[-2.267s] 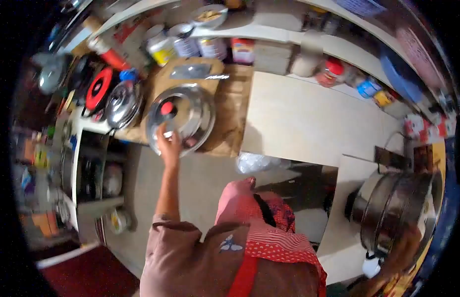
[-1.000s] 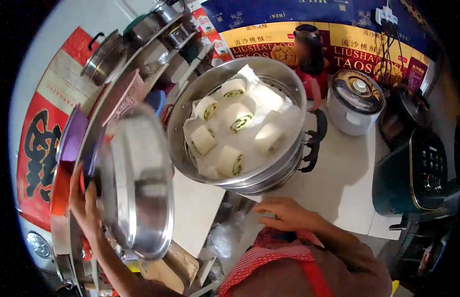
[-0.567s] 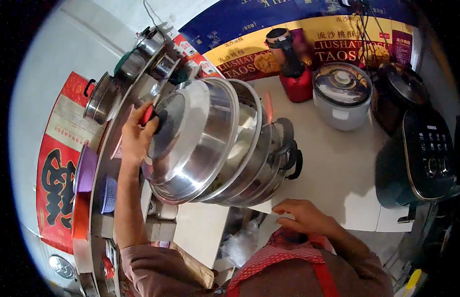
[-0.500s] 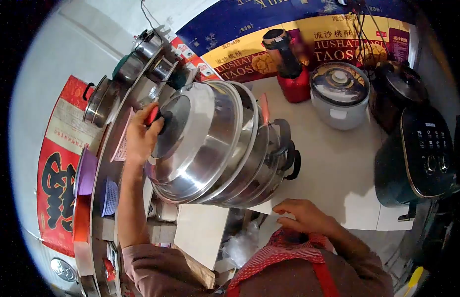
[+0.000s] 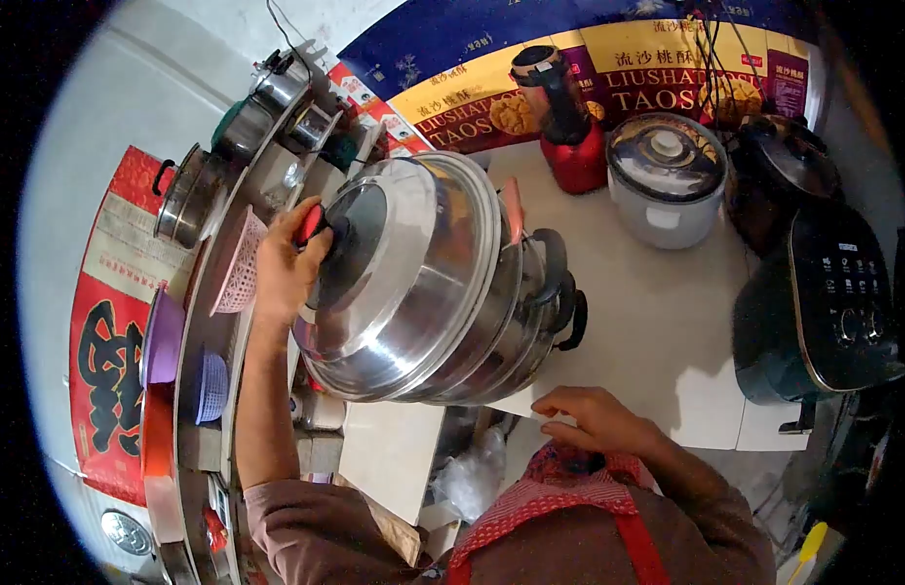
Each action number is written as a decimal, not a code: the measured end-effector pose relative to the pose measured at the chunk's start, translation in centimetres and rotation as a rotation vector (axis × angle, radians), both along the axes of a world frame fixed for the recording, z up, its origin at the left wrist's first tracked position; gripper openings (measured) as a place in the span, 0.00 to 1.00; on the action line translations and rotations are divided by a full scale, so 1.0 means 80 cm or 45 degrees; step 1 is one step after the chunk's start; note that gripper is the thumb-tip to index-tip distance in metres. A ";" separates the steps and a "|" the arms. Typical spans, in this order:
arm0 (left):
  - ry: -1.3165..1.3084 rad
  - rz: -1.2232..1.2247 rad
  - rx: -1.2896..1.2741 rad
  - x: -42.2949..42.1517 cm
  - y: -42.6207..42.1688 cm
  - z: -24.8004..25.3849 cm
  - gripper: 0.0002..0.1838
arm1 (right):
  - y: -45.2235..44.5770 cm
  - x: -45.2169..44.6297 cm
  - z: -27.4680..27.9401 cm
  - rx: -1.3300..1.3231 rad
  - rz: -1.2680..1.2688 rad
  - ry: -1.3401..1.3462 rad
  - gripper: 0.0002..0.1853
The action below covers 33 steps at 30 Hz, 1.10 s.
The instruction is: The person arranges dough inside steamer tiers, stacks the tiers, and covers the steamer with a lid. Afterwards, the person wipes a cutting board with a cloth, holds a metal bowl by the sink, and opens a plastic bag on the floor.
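Note:
My left hand (image 5: 288,258) is closed around the red-and-black knob (image 5: 314,226) of a large domed metal lid with a glass centre (image 5: 374,263). The lid lies against the rim of a tall stacked steamer pot (image 5: 506,346), which has black side handles (image 5: 550,265). Nothing shows in my right hand (image 5: 591,419); its thumb stands apart from the loosely bent fingers. It is at the front of the light table, below the pot and close to my red apron (image 5: 559,502). An orange-pink strip (image 5: 512,210) shows behind the steamer.
A red-based blender (image 5: 575,161), a white rice cooker (image 5: 672,214) and a black appliance with dials (image 5: 813,302) stand on the table (image 5: 657,341). At left, a shelf carries pots (image 5: 191,200), a pink basket (image 5: 240,263) and a purple basin (image 5: 164,336). A plastic bag (image 5: 477,473) lies below.
My left hand has brought the lid slightly rightward against the steamer; the gap between their rims has closed. My right hand has stayed nearly still. The view has shifted slightly.

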<state>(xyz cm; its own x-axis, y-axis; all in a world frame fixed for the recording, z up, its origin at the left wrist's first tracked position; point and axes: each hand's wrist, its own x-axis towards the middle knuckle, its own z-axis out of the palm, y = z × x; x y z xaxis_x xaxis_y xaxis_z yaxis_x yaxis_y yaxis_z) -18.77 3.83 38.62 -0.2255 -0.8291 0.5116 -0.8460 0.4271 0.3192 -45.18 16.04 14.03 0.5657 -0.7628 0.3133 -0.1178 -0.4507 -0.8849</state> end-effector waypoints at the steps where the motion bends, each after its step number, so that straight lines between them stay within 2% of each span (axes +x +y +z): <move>1: 0.000 0.006 0.003 0.000 0.000 0.000 0.19 | -0.001 0.001 0.000 -0.003 0.010 0.011 0.14; 6: -0.014 -0.024 -0.058 -0.006 -0.001 -0.002 0.20 | -0.009 0.002 -0.004 0.010 0.083 0.079 0.16; 13: 0.055 0.036 0.024 0.000 -0.005 -0.009 0.20 | -0.013 -0.001 -0.009 0.019 0.088 0.092 0.16; 19: 0.073 0.029 0.099 -0.004 0.007 -0.006 0.24 | -0.014 -0.001 -0.007 0.053 0.109 0.072 0.14; 21: 0.222 -0.087 0.021 0.000 0.015 -0.009 0.27 | -0.015 0.000 -0.005 0.063 0.142 0.067 0.14; 23: 0.318 0.002 -0.054 0.010 0.031 -0.016 0.26 | -0.014 0.004 -0.009 0.095 0.130 0.070 0.14; 26: 0.354 0.138 -0.206 0.003 0.083 -0.033 0.24 | -0.012 0.012 -0.024 0.203 0.136 -0.055 0.13; 27: 0.239 0.144 -0.261 0.012 0.102 -0.044 0.24 | -0.013 0.016 -0.028 0.219 0.148 -0.041 0.13; 30: 0.305 0.224 -0.235 0.022 0.162 -0.096 0.23 | -0.013 0.033 -0.027 1.123 0.170 -0.472 0.12; 31: 0.272 0.288 -0.203 0.025 0.183 -0.113 0.22 | -0.015 0.035 -0.022 1.165 0.174 -0.435 0.12; 33: 0.424 0.347 -0.212 0.040 0.221 -0.166 0.22 | -0.017 0.040 -0.018 1.608 0.161 -0.938 0.14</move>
